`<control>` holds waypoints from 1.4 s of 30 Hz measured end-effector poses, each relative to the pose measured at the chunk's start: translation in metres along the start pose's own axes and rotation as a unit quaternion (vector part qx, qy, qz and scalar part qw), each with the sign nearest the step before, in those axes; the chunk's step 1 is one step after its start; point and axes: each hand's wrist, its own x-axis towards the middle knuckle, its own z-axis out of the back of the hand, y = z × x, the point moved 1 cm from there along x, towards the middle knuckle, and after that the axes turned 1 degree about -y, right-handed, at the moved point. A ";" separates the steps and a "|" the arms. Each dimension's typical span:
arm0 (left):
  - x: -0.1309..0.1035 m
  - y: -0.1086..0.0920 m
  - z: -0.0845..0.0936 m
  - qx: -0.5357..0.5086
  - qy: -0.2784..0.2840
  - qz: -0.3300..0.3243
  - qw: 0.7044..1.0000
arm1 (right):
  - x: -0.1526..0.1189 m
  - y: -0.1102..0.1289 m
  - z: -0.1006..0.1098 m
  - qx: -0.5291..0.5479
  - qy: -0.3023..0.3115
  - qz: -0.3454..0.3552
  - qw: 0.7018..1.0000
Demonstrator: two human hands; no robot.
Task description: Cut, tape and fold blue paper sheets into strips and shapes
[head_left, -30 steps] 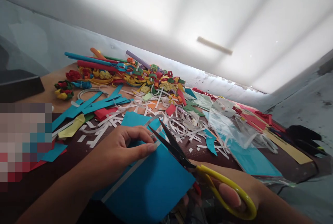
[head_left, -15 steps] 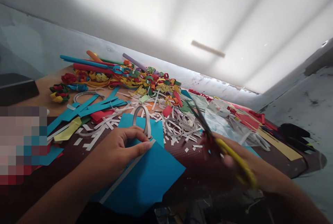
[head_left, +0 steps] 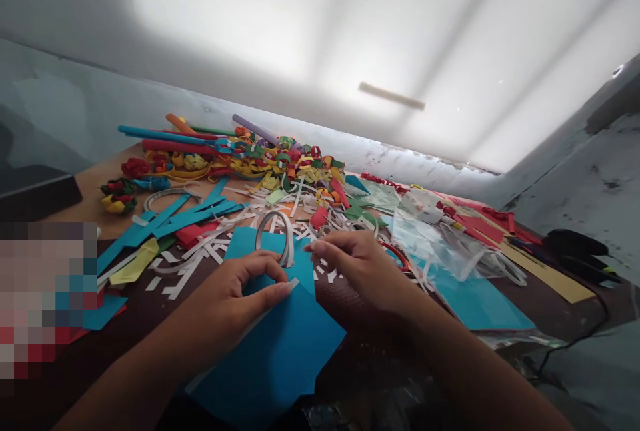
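My left hand point(head_left: 235, 297) presses the blue sheet point(head_left: 280, 344) down, thumb and forefinger pinched on its upper edge beside the curled white strip point(head_left: 280, 234). My right hand point(head_left: 363, 267) hovers just right of that strip, fingers loosely curled, holding nothing. Scraps point(head_left: 300, 201) lie beyond the sheet on the table point(head_left: 95, 181).

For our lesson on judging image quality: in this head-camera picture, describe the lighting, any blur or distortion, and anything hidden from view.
Head view: strong glare washes out the wall above; the table and both arms lie in dimmer light. The table edge bows, a wide-lens distortion. A pixelated block hides the left side. The left hand on the blue sheet and the right hand look sharp.
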 end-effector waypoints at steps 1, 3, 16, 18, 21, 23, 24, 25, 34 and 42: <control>0.000 0.000 0.000 -0.004 0.008 -0.003 1.000 | 0.005 0.005 -0.009 0.041 0.032 0.013 0.999; 0.000 0.000 0.001 -0.012 0.030 -0.007 0.999 | 0.017 0.012 -0.022 0.105 0.069 0.029 0.992; 0.001 -0.002 0.000 -0.118 -0.122 0.108 0.980 | 0.078 0.023 -0.022 0.013 0.009 0.061 0.998; 0.001 -0.003 0.000 -0.148 -0.111 0.124 0.975 | 0.077 0.027 -0.020 -0.009 -0.002 0.070 0.997; 0.001 -0.003 0.000 -0.180 -0.125 0.132 0.967 | 0.072 0.029 -0.019 0.044 0.098 0.118 0.987; 0.002 -0.001 -0.001 -0.193 -0.135 0.132 0.963 | 0.070 0.025 -0.019 0.120 0.193 0.166 0.960; 0.002 0.000 -0.001 -0.194 -0.144 0.130 0.962 | 0.071 0.021 -0.018 0.158 0.211 0.180 0.948; 0.002 0.002 -0.001 -0.192 -0.152 0.127 0.961 | 0.072 0.016 -0.015 0.188 0.199 0.184 0.944; -0.001 0.011 0.002 -0.114 -0.239 0.075 0.961 | 0.089 -0.010 0.002 0.075 -0.190 0.094 0.974; -0.001 0.005 -0.005 -0.172 -0.222 0.039 0.959 | 0.055 0.019 -0.028 -0.072 -0.099 0.391 0.912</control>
